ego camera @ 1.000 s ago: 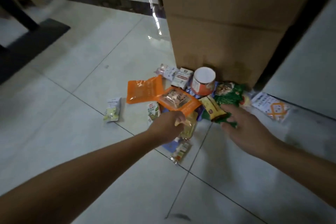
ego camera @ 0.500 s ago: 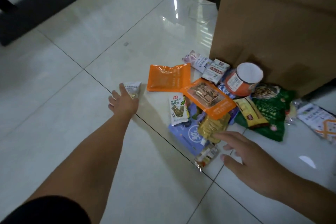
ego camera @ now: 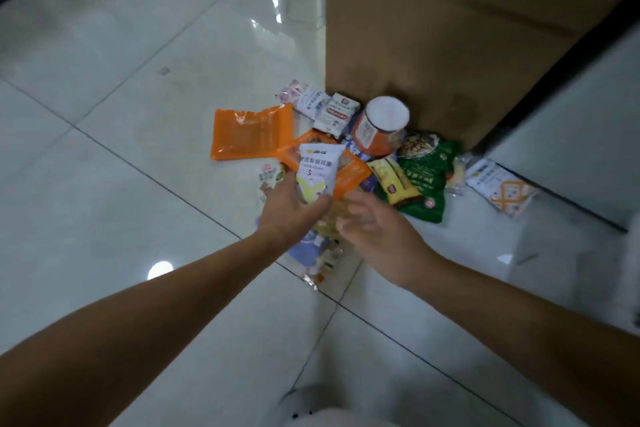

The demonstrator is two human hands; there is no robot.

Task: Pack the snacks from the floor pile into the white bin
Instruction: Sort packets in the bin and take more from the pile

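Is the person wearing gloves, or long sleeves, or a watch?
No. The left hand and the right hand are bare: no gloves, rings or watch show. The left arm and right arm are bare too, right to the picture's edge, and no sleeve shows.

Both of the person's arms are uncovered. The left forearm (ego camera: 145, 315) is bare along its whole visible length, from the lower picture edge up to the wrist, and so is the right forearm (ego camera: 512, 312). The left hand (ego camera: 289, 210) and the right hand (ego camera: 379, 236) are bare as well. The right hand's fingers (ego camera: 362, 210) are smeared by blur, so their detail is lost. At the bottom edge sits a soft white rounded shape (ego camera: 311, 407) with tiny dark specks; whether it is clothing or footwear cannot be told.
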